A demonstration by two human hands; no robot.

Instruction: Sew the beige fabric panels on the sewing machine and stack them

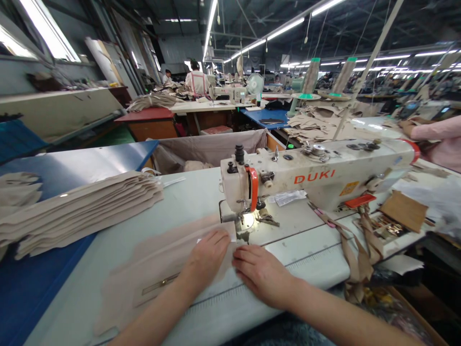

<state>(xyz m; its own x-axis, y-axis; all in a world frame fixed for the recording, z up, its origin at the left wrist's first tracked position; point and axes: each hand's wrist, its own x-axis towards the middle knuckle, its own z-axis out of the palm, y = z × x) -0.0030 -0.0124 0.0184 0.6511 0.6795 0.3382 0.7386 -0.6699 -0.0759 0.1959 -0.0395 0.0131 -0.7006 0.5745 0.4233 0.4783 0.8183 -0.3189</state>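
A beige fabric panel [162, 252] with a zipper opening [158, 284] lies on the pale sewing table, its right end beside the needle area of a white sewing machine [273, 178]. My left hand [211, 254] rests flat on this cloth, fingers extended, with a small white piece [233, 229] showing just past the fingertips. Close by on the right, my right hand [261, 274] has its fingers bent together over the panel's edge, in front of the lit presser foot [248, 220]. The right thumb is hidden.
Stacked beige fabric pieces [90, 206] lie at left, partly on a blue table [118, 156]. Scissors [321, 215], fabric strips [355, 250] and a tray of small metal parts [387, 226] are at right. A cloth-lined bin [216, 144] stands behind. A co-worker's pink sleeve [437, 130] shows far right.
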